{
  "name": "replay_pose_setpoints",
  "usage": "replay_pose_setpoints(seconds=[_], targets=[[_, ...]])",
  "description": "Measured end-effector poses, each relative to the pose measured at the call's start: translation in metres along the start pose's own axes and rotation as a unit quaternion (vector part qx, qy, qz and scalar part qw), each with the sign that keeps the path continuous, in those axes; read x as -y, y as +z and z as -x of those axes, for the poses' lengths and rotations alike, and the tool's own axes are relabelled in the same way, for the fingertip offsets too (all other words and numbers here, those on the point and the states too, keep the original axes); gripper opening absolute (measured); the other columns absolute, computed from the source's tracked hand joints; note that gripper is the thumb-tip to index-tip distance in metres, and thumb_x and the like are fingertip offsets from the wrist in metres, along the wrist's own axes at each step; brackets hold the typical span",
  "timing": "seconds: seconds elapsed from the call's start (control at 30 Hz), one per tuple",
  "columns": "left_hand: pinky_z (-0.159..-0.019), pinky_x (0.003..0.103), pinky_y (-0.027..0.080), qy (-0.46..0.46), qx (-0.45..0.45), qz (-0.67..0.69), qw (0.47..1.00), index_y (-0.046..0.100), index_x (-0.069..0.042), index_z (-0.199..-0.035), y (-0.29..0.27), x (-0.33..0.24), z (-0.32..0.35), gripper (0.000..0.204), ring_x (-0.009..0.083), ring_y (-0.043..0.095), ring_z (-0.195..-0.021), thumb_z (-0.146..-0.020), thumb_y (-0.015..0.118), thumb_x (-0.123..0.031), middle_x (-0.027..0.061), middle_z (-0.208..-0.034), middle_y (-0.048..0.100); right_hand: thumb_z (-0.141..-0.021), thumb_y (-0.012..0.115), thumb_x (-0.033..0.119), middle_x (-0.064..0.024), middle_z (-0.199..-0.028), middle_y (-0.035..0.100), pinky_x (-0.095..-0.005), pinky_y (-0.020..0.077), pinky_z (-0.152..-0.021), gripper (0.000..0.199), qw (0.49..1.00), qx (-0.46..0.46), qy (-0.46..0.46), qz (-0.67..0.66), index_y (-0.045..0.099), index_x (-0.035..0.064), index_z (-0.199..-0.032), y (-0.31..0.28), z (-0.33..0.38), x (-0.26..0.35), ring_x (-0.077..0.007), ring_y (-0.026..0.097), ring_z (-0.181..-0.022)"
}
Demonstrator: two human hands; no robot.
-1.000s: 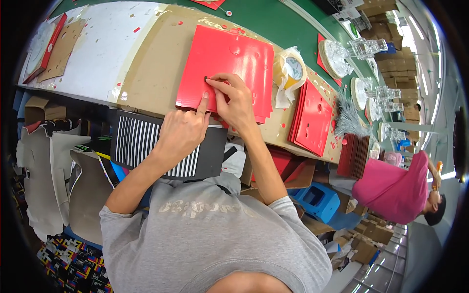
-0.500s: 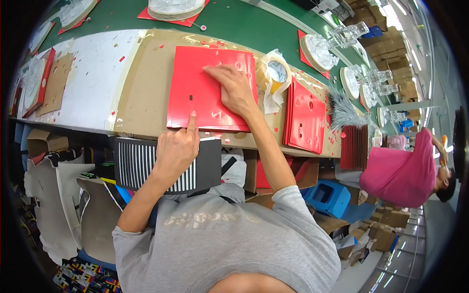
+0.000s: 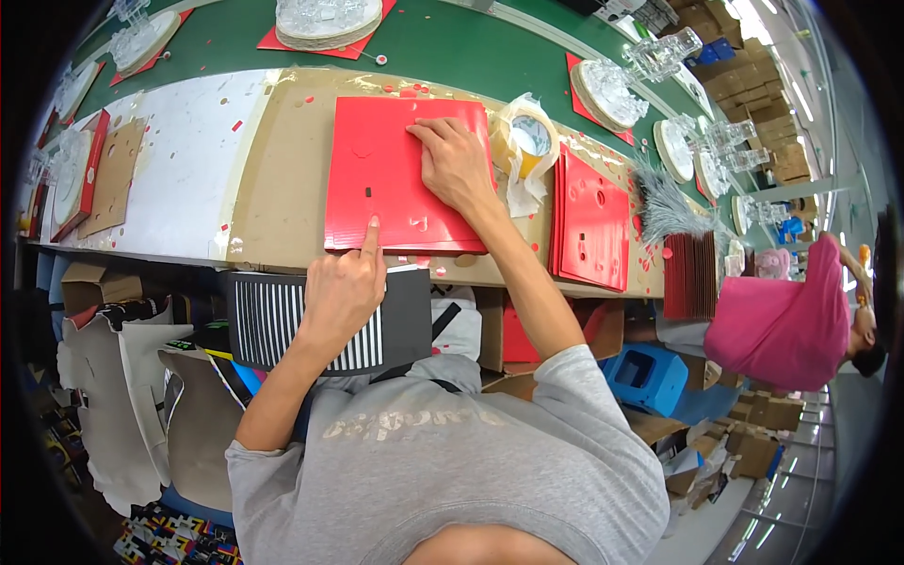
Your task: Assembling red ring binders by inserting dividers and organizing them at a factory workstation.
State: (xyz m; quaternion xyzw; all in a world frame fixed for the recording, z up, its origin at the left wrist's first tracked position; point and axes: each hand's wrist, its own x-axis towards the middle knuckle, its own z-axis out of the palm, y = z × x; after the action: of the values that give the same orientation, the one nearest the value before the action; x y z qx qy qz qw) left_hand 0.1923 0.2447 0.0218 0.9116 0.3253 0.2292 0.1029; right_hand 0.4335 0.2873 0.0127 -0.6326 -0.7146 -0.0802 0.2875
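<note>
A stack of glossy red card sheets [image 3: 377,160] lies on the brown cardboard covering of the bench in front of me. Its top sheet has a small dark slot and a faint round cut outline. My left hand [image 3: 341,294] is at the near edge, index finger stretched onto the sheet below the slot and the other fingers curled. My right hand [image 3: 454,169] rests on the upper right of the sheet, palm down, fingers bent and fingertips touching the surface. What lies under that palm is hidden. Neither hand visibly grasps anything.
Right of the stack sit a yellow tape roll [image 3: 520,141] and another red sheet stack [image 3: 603,221] with holes. Beyond are silvery tinsel [image 3: 670,207] and upright dark-red cards [image 3: 690,282]. Clear-wrapped round pieces [image 3: 325,21] stand on the green surface. A person in pink [image 3: 782,330] is at right.
My right hand has settled on the sheet from a blurred motion, its fingers now bent more to the right. A round outline on the sheet is uncovered. The left hand stays in place.
</note>
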Motion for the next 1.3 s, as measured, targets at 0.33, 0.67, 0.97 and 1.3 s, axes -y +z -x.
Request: replay_pose_setpoints(seconds=[0.33, 0.67, 0.97, 1.3], targets=[[-0.042, 0.04, 0.046, -0.018, 0.021, -0.002, 1.0, 0.06, 0.008, -0.131, -0.001, -0.003, 0.003, 0.048, 0.0246, 0.054, -0.037, -0.087, 0.064, -0.011, 0.0101, -0.048, 0.054, -0.071, 0.058, -0.005, -0.0115, -0.106, 0.068, -0.0368, 0.0521, -0.089, 0.039, 0.998, 0.0, -0.062, 0.006, 0.068, 0.0008, -0.108, 0.006, -0.005, -0.011, -0.0287, 0.062, -0.1], [-0.044, 0.041, 0.047, -0.009, 0.016, 0.007, 1.0, 0.057, 0.004, -0.135, 0.002, -0.001, 0.001, 0.05, 0.0256, 0.055, -0.039, -0.087, 0.064, -0.011, 0.0096, -0.049, 0.055, -0.083, 0.055, 0.007, -0.015, -0.121, 0.063, -0.0429, 0.0461, -0.096, 0.058, 0.999, -0.02, 0.013, 0.048, 0.047, 0.0023, -0.14, 0.011, -0.009, -0.006, -0.0313, 0.055, -0.119], [-0.05, 0.043, 0.047, -0.028, 0.001, -0.026, 0.999, 0.058, -0.002, -0.136, -0.001, 0.003, 0.005, 0.049, 0.029, 0.055, -0.042, -0.088, 0.065, -0.008, 0.0113, -0.051, 0.055, -0.081, 0.06, 0.013, -0.0145, -0.123, 0.061, -0.0473, 0.0477, -0.093, 0.053, 0.998, 0.055, 0.021, 0.025, 0.052, 0.0056, -0.133, 0.025, -0.035, -0.001, -0.0309, 0.055, -0.119], [-0.049, 0.041, 0.05, 0.001, 0.031, -0.041, 0.999, 0.062, 0.005, -0.129, -0.001, -0.002, 0.003, 0.046, 0.0276, 0.058, -0.042, -0.087, 0.062, -0.013, 0.0112, -0.049, 0.056, -0.089, 0.054, 0.023, -0.0113, -0.135, 0.054, -0.0543, 0.0323, -0.108, 0.046, 0.995, -0.002, 0.068, 0.079, 0.054, 0.0085, -0.132, 0.044, -0.028, -0.018, -0.0279, 0.049, -0.128]])
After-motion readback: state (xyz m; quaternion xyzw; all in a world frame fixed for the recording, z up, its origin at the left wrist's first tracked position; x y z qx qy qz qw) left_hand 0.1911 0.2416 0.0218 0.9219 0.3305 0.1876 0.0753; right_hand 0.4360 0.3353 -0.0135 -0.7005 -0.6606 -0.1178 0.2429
